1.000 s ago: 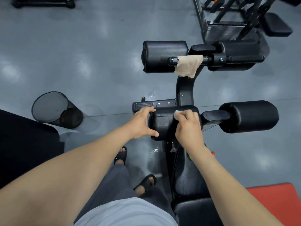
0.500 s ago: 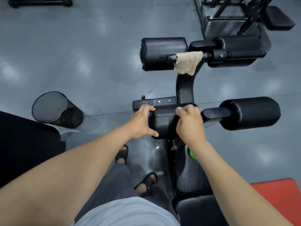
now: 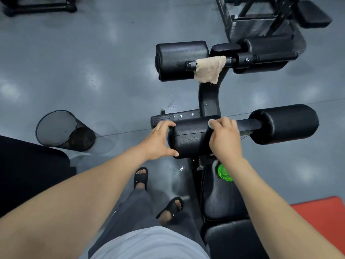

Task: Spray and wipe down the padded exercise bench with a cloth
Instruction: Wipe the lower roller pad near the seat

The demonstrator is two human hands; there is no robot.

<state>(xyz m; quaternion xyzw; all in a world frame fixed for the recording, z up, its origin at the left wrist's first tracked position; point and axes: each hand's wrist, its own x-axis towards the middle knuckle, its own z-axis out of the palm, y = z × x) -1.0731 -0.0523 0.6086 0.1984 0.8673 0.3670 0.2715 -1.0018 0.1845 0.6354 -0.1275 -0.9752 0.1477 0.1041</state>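
The black padded bench (image 3: pixel 224 200) runs away from me, with foam rollers at its far end. My left hand (image 3: pixel 158 141) grips the left end of the near left roller (image 3: pixel 190 139), thumb below and fingers over the top. My right hand (image 3: pixel 225 137) holds a small white cloth (image 3: pixel 211 122) against the roller's right end; only a corner of the cloth shows past the fingers. A green spray bottle (image 3: pixel 225 172) lies on the bench seat, mostly hidden under my right wrist. A tan towel (image 3: pixel 209 71) hangs over the far crossbar.
A black mesh bin (image 3: pixel 61 131) stands on the grey floor to the left. The near right roller (image 3: pixel 283 124) and far rollers (image 3: pixel 181 60) flank the upright. A red pad (image 3: pixel 321 214) lies at lower right, a weight machine (image 3: pixel 261 19) at the back. My sandalled feet (image 3: pixel 141 177) stand left of the bench.
My right hand with the cloth has slid slightly along the top of the roller. The left hand keeps its grip on the roller's end. The green bottle shows more below my wrist.
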